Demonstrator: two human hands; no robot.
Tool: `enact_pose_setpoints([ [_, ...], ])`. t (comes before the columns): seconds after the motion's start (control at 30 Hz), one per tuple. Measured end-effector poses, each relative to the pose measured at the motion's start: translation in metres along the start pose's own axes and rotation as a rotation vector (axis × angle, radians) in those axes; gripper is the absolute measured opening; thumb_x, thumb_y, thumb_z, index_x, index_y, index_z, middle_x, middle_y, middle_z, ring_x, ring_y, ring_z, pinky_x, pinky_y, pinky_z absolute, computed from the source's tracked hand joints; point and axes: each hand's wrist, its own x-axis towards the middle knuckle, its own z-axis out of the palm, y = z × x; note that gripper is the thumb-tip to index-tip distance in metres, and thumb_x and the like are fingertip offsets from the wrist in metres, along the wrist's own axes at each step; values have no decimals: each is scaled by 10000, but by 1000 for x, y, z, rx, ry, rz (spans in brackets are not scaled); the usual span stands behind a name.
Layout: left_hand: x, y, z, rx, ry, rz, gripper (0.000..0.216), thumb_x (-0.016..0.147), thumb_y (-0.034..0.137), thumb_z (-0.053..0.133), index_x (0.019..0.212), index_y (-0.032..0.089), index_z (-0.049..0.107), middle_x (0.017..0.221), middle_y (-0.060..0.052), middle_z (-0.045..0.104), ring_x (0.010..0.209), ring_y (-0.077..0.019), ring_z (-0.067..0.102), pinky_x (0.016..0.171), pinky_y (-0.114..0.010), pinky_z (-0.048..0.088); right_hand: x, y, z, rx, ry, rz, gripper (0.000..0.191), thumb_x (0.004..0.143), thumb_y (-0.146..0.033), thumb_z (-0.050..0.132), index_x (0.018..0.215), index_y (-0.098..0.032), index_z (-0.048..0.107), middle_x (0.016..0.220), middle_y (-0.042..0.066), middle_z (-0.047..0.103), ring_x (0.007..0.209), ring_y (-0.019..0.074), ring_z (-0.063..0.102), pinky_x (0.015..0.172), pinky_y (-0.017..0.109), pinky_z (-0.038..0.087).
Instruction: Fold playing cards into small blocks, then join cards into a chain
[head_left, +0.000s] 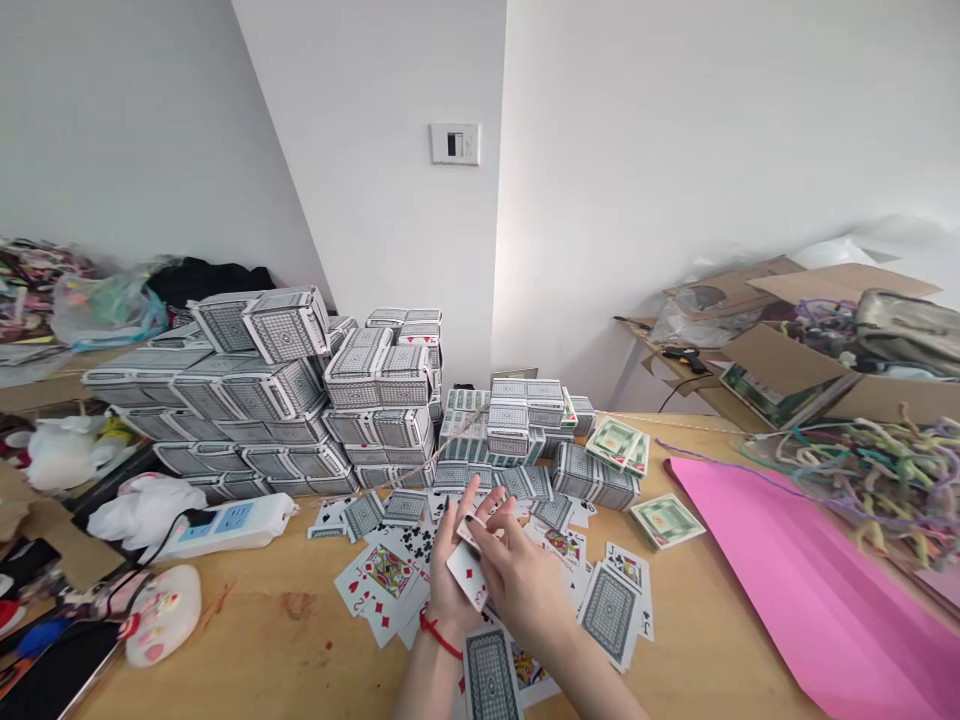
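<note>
My left hand (448,560), with a red string at the wrist, and my right hand (521,580) meet above the wooden table (285,640). Together they hold a small playing card (469,575) with red diamond pips, fingers pinched on it. Under and around the hands lie loose playing cards (382,580), some face up, some showing grey patterned backs. Behind them rises a big pile of boxed card decks (315,400).
A white power strip (225,525) and a paw-shaped white object (161,612) lie at the left. A pink paper sheet (810,590) covers the right side, with tangled coloured cords (877,470) and cardboard boxes (810,370) beyond. Green-backed decks (664,520) lie near the pile.
</note>
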Motion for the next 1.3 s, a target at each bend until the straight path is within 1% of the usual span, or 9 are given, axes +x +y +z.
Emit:
enact_pose_setpoints([
  [0.13,4,5,-10,-6,60,59,596,789,595,270,1297,291,341,1299,-63,450,1172,-259,429,903,-423,406,-5,-6,4,-21,-71,-113,515,813,-428,434,1282,-226,368,1226,120,439,1062,294,455,802,368,437],
  [0.27,9,3,-19,28,71,99,512,775,566,300,1216,346,435,1237,-28,512,1174,-255,425,902,-456,414,-4,-3,6,28,-70,-173,638,729,-528,523,1260,-197,401,1268,117,426,1080,306,414,908,434,375],
  [0.47,11,4,-30,-8,-16,151,569,643,197,460,1205,283,440,1219,-47,516,1226,-248,354,961,-440,366,-3,1,5,287,-17,-147,468,744,-480,542,1133,-225,491,1180,94,460,1015,242,464,857,356,415],
  [0.67,12,11,-32,27,103,265,692,578,73,442,1232,289,382,1367,-49,351,1243,-257,325,969,-450,349,-2,11,18,621,163,200,353,761,-503,476,942,-204,426,863,33,508,709,151,541,619,283,474],
  [0.8,14,8,-27,124,137,364,610,576,66,439,1141,295,440,1337,-23,406,1253,-218,314,1021,-426,285,5,17,28,1008,-204,524,398,789,-600,295,735,-211,362,513,-42,488,349,117,502,314,209,361],
  [0.9,13,6,-23,185,110,389,551,585,56,437,1088,280,457,1333,-19,415,1256,-207,309,1037,-420,259,7,21,28,1251,-308,631,399,745,-610,397,722,-216,337,476,-49,514,334,127,535,305,201,385],
  [1.0,12,6,-18,195,75,396,573,593,45,432,1123,263,424,1337,-39,408,1259,-203,302,1045,-416,247,7,25,25,1420,-283,632,384,704,-538,539,766,-216,338,548,-33,566,421,141,592,382,233,456],
  [1.1,10,6,-13,230,48,385,634,592,45,435,1186,259,385,1364,-45,367,1267,-206,285,1047,-400,247,7,29,23,1488,-173,617,419,643,-432,658,742,-223,309,504,-69,533,398,104,549,391,197,430],
  [1.3,7,4,-9,373,-37,222,724,617,38,426,1292,273,311,1384,-40,336,1276,-214,265,981,-356,332,12,43,18,1385,131,476,433,615,-321,693,758,-236,293,477,-120,476,364,51,411,382,156,330],
])
